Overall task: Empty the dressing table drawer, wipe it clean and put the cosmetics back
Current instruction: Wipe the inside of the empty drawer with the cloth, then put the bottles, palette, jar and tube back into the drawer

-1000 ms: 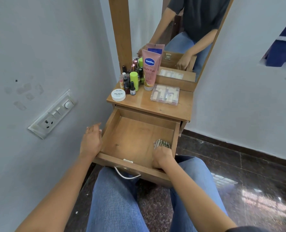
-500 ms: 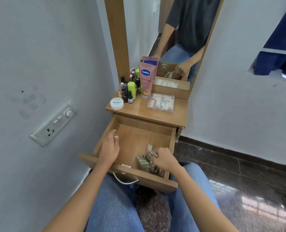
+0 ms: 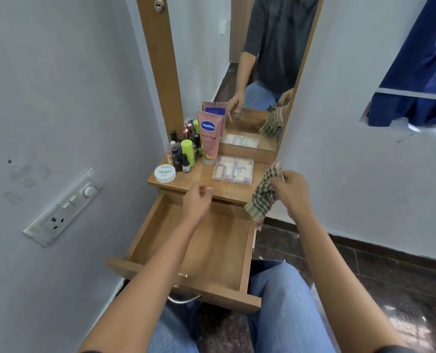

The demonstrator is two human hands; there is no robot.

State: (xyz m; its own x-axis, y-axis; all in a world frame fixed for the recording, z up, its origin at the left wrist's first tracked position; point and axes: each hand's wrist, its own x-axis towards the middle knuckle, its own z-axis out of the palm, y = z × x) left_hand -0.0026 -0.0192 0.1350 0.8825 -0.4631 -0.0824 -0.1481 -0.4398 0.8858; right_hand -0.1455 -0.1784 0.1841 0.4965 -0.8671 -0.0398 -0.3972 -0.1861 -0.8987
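Note:
The wooden drawer [image 3: 145,233] stands pulled out over my knees, and nothing lies inside it. My right hand [image 3: 292,192] holds a striped green-and-beige cloth [image 3: 264,193] up in the air at the table's right edge. My left hand [image 3: 197,201] hovers above the drawer's back edge, fingers loosely curled, holding nothing. On the tabletop [image 3: 199,178] stand a pink Vaseline tube [image 3: 208,136], a lime bottle [image 3: 187,152], several small bottles [image 3: 177,156], a white nail polish remover tub [image 3: 164,173] and a clear plastic cosmetics case [image 3: 233,170].
A mirror [image 3: 257,72] rises behind the table and reflects me. A switch and socket plate [image 3: 64,207] sits on the left wall, close to the drawer. White wall stands to the right, with dark tiled floor [image 3: 364,271] below and a blue curtain [image 3: 420,67] at upper right.
My right hand lifted the cloth out of the drawer and up to the table's right edge. My left hand left the drawer's side and rose above its back edge.

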